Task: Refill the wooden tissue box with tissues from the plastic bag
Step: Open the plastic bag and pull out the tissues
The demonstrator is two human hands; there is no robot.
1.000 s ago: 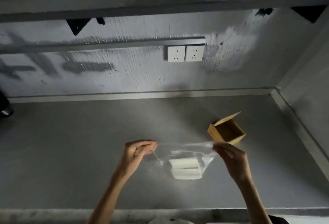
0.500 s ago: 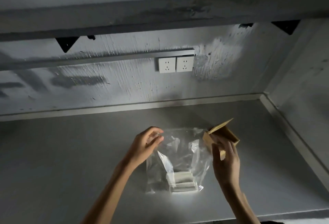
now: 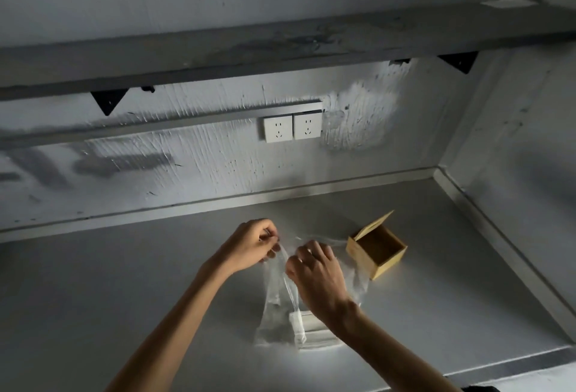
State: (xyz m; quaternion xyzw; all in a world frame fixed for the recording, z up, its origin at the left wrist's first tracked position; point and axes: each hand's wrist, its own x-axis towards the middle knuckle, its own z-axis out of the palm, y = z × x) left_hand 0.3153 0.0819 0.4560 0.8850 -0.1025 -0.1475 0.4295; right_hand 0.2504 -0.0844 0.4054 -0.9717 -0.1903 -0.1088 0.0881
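A clear plastic bag [image 3: 276, 307] stands on the grey counter [image 3: 124, 282], with a white stack of tissues [image 3: 314, 329] at its bottom. My left hand [image 3: 249, 246] pinches the bag's top edge on the left. My right hand [image 3: 314, 273] grips the bag's top edge close beside it, and its wrist covers part of the tissues. The wooden tissue box [image 3: 378, 249] sits just right of the bag, open and empty inside, its lid tilted up at the back.
Two white wall sockets [image 3: 293, 128] sit on the back wall under a grey shelf [image 3: 280, 45]. A side wall [image 3: 514, 157] closes the counter on the right. The counter's front edge [image 3: 514, 363] runs near my right forearm.
My right hand has moved left from beside the wooden box to the bag's top, close to my left hand. The bag mouth is now narrower. The view has shifted upward.
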